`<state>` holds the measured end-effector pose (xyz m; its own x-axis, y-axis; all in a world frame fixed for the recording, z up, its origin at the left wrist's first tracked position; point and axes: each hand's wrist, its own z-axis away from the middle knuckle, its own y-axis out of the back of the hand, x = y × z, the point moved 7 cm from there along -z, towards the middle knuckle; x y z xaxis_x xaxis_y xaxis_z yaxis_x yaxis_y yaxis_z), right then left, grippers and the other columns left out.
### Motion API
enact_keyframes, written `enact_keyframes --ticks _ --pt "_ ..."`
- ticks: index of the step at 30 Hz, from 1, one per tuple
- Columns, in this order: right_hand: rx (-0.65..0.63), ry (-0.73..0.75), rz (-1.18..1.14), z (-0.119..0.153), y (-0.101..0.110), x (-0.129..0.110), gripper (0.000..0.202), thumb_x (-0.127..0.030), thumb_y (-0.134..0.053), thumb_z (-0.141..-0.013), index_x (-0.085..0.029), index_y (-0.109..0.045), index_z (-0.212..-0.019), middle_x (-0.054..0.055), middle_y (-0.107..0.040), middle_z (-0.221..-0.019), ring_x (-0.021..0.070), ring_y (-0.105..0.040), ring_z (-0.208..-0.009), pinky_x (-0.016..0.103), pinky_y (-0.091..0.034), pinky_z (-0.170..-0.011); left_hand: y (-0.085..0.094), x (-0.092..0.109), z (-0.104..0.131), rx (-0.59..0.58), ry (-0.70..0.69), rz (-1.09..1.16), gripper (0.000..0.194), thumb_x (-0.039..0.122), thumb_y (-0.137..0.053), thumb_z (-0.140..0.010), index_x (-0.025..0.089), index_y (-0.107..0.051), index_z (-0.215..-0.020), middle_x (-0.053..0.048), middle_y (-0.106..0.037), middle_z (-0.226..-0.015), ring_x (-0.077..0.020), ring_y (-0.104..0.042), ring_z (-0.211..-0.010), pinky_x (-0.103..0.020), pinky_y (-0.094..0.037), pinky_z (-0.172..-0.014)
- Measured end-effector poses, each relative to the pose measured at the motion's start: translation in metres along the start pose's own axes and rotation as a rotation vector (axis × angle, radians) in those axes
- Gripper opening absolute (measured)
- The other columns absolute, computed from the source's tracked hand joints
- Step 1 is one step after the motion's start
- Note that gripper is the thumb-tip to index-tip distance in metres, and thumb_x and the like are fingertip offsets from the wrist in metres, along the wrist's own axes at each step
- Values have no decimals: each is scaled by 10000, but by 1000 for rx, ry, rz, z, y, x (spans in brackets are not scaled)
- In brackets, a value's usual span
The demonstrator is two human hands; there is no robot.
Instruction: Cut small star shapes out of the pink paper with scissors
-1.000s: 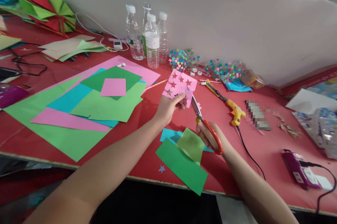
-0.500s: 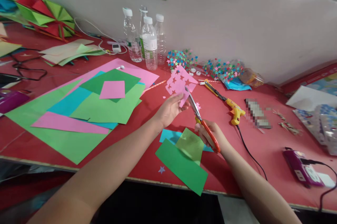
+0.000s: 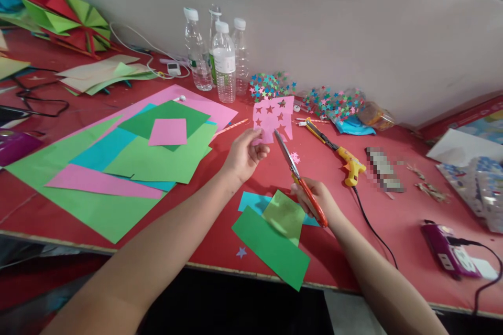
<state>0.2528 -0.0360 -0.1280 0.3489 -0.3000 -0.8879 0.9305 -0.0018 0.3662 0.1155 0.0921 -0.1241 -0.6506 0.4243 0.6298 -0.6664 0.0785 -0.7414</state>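
Note:
My left hand (image 3: pixel 247 154) pinches the lower left corner of a pink sheet of paper (image 3: pixel 264 121), which has several star-shaped holes in it. My right hand (image 3: pixel 316 200) is closed around the handles of a pair of scissors (image 3: pixel 309 197) with red-orange grips. The narrow blades point up and away, with their tip at the paper's lower edge. Pink paper stars (image 3: pixel 294 157) lie on the table just right of the blades. Below the hands are a dark green paper strip (image 3: pixel 271 248), a light green piece (image 3: pixel 285 217) and blue paper (image 3: pixel 251 202).
Large coloured sheets (image 3: pixel 94 214) cover the left of the red table (image 3: pixel 208 235). Several plastic bottles (image 3: pixel 225 67) stand by the wall. Bags of small stars (image 3: pixel 267 87) lie behind the paper. A yellow glue gun (image 3: pixel 350 166) and a purple power strip (image 3: pixel 451 251) are on the right.
The pink paper has turned from a diamond position to nearly upright and moved slightly right. My left hand has shifted a little left and down; my right hand keeps the scissors in about the same place.

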Motion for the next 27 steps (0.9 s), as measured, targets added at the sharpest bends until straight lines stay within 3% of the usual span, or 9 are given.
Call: enact_keyframes --ticks 5,7,10,14,27 --pt "36 36 -40 0 2 3 465 -631 -617 -756 -221 -427 -646 -88 -385 -375 69 -332 -308 225 -264 -363 -11 -20 6 -142 269 92 135 230 -626 -821 118 -625 -744 -38 -669 -630 -68 -619 -521 -140 -504 -497" --pt "34 43 -44 1 2 3 465 -633 -610 -761 -222 -423 -649 -85 -394 -375 70 -331 -307 225 -259 -362 -14 -27 9 -197 311 73 131 215 -636 -815 101 -648 -751 -41 -674 -639 -60 -603 -502 -138 -490 -472" --pt "21 59 -25 2 0 1 472 -634 -606 -763 -223 -415 -632 -85 -386 -375 67 -323 -318 228 -265 -380 -15 -24 8 -229 213 55 103 203 -675 -790 118 -647 -740 -10 -663 -633 -37 -577 -482 -122 -468 -461" --pt "14 55 -14 2 -2 -1 492 -650 -614 -748 -223 -406 -618 -87 -363 -384 69 -323 -340 232 -259 -393 -10 -9 5 -143 33 17 90 188 -697 -775 145 -626 -742 11 -665 -631 -36 -599 -510 -114 -475 -487" --pt "-15 14 49 1 0 0 493 -665 -610 -748 -222 -429 -629 -77 -355 -414 74 -309 -355 232 -226 -382 -8 0 0 -112 -108 10 71 124 -694 -725 122 -635 -686 14 -627 -612 -19 -548 -517 -123 -399 -471"
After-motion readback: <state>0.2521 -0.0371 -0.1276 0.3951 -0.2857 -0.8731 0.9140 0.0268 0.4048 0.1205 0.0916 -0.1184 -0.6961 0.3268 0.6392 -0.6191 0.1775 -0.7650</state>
